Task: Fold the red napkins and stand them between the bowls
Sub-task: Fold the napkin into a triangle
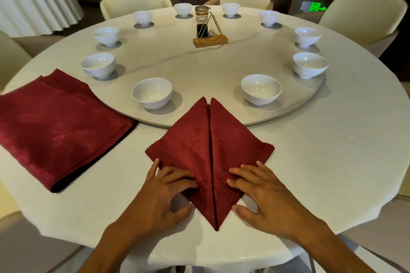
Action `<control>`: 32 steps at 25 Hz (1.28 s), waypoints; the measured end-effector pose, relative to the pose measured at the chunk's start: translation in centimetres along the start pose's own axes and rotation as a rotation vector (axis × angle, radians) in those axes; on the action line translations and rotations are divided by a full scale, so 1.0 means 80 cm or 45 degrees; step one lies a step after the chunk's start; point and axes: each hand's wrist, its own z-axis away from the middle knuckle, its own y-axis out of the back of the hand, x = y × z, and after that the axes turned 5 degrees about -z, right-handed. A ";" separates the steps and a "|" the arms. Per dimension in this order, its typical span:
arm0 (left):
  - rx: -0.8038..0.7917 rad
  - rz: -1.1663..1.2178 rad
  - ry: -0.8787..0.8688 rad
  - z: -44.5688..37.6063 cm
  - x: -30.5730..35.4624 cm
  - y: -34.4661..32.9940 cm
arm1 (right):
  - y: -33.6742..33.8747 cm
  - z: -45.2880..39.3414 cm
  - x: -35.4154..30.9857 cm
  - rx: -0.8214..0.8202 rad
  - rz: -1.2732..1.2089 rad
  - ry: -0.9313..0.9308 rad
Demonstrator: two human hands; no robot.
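A red napkin (209, 144) lies flat in front of me, folded into a diamond with a seam down its middle and its two top points lying on the turntable edge. My left hand (165, 192) presses its lower left flap with spread fingers. My right hand (264, 192) presses the lower right flap the same way. A stack of flat red napkins (55, 126) lies to the left. Two white bowls (152, 93) (261, 89) stand just beyond the diamond, one on each side of its tips, and several more ring the turntable.
The round white table (321, 172) carries a raised turntable (199, 68). At its far centre stand a dark sauce jar (202, 20) and a wire triangle stand on a wooden base (210, 39). Cream chairs (135, 5) surround the table.
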 end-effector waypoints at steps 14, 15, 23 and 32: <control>0.077 0.032 -0.153 -0.020 0.027 -0.014 | -0.008 -0.012 0.022 -0.043 -0.167 0.028; 0.063 0.018 -0.194 -0.024 0.029 -0.016 | -0.008 -0.013 0.021 -0.079 -0.154 0.034; 0.144 0.101 -0.217 -0.028 0.039 0.010 | -0.003 -0.012 0.029 0.197 -0.144 -0.014; -0.025 0.994 0.343 -0.060 0.104 0.215 | 0.208 -0.023 -0.066 -0.215 -1.315 -0.238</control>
